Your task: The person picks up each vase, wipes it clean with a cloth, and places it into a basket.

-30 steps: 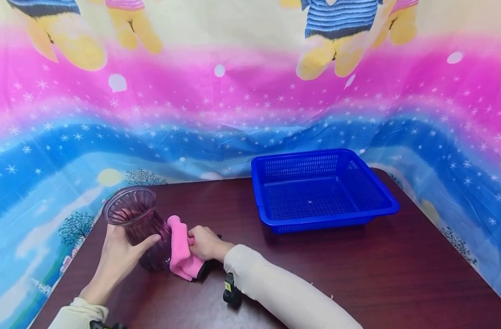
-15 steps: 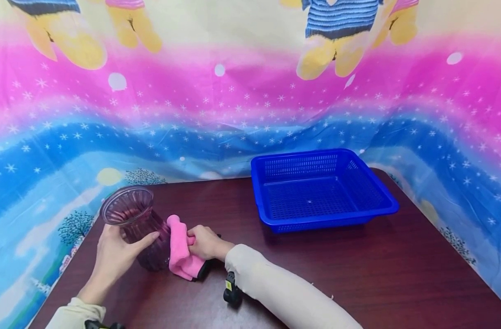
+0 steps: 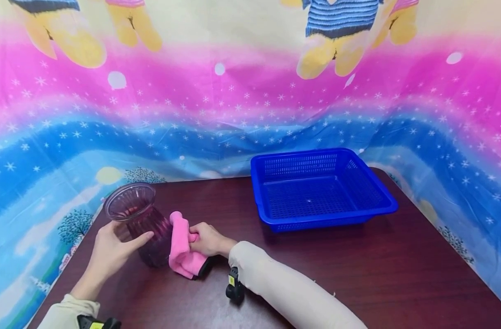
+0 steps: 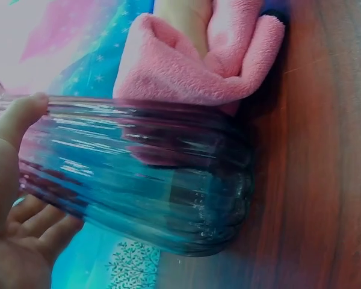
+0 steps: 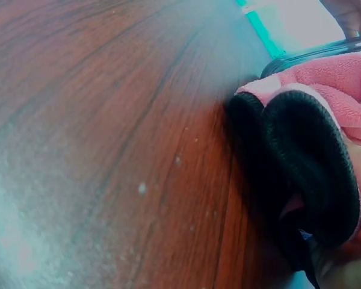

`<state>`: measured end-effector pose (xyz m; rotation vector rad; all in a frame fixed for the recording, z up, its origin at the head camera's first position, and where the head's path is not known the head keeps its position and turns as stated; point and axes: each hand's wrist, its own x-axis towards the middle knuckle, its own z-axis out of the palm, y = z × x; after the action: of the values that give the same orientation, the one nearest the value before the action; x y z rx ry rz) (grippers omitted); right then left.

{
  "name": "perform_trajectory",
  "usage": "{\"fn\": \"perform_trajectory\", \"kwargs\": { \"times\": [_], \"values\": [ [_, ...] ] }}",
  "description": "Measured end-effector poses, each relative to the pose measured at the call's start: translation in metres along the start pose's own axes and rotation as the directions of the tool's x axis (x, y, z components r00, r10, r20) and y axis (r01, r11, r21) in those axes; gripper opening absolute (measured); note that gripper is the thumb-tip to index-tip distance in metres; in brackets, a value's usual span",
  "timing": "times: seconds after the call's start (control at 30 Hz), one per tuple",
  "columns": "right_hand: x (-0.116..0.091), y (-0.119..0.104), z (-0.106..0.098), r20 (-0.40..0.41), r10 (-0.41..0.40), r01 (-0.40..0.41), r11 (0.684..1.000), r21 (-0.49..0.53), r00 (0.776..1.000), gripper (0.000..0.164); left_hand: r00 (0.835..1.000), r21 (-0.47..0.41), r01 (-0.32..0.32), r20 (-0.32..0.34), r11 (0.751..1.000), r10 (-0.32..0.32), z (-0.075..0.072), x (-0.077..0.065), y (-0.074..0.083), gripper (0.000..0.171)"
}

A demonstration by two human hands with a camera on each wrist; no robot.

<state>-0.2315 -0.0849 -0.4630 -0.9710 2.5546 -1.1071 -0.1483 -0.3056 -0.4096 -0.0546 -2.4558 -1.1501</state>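
A translucent purple glass vase (image 3: pixel 153 228) with a flared rim and ribbed sides is at the left of the table, its mouth leaning left in the head view. My left hand (image 3: pixel 110 251) holds it from the left, thumb across the near side and fingers behind. In the left wrist view, the vase (image 4: pixel 162 174) runs from the hand down toward the tabletop. A fuzzy pink cloth (image 3: pixel 180 246) with a black edge lies against the vase's right side, gripped by my right hand (image 3: pixel 209 240). The black edging of the cloth (image 5: pixel 307 156) fills the right wrist view's right side.
A blue perforated plastic basket (image 3: pixel 324 224) stands at the back right of the dark wooden table (image 3: pixel 340 260). Behind the table hangs a colourful printed curtain (image 3: pixel 209 132). Black wrist cameras are strapped at both sleeves.
The vase has shifted slightly right and up since half a second ago. My left hand has slid a little left relative to it; the right hand and cloth have moved slightly.
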Motion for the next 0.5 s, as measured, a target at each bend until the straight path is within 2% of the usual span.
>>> {"fn": "perform_trajectory", "kwargs": {
  "times": [0.2, 0.5],
  "values": [
    [-0.0008, -0.0004, -0.0005, -0.009, -0.001, 0.001, 1.000, -0.011, 1.000, 0.012, 0.995, -0.056, -0.057, 0.076, 0.997, 0.061, -0.0031, 0.0037, -0.0049, 0.055],
    [-0.0033, 0.0003, 0.0031, -0.045, -0.026, 0.024, 0.998, -0.052, 0.999, 0.010, 0.994, 0.021, -0.073, 0.089, 0.997, 0.071, -0.0036, 0.0035, -0.0050, 0.058]
  ]
}}
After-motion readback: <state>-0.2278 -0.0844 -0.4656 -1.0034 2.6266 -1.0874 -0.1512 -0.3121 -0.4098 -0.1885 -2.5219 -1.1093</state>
